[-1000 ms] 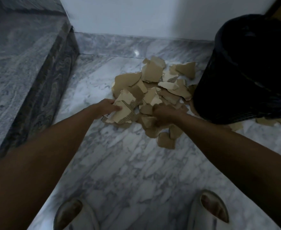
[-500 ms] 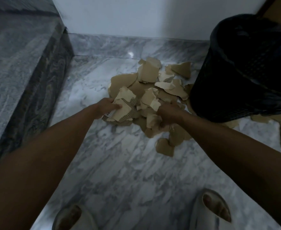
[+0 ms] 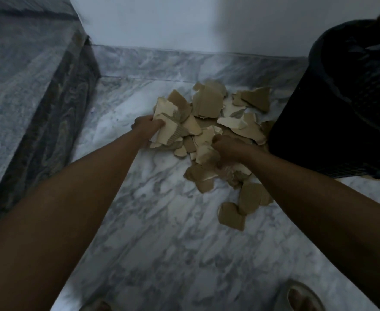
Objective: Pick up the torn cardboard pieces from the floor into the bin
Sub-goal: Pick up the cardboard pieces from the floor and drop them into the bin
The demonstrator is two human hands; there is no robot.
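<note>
Head view, left to right: stone step (image 3: 16,90), left hand (image 3: 146,127) with fingers curled around a pale cardboard piece; cardboard pieces (image 3: 209,104) heaped on marble floor (image 3: 162,221); right hand (image 3: 228,147) clenched on more scraps; black bin (image 3: 341,108) just beside the heap.

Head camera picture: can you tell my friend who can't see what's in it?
Two hands, left hand and right hand, grab torn cardboard pieces piled on a marble floor. A black bin stands at the right, beside the pile.
</note>
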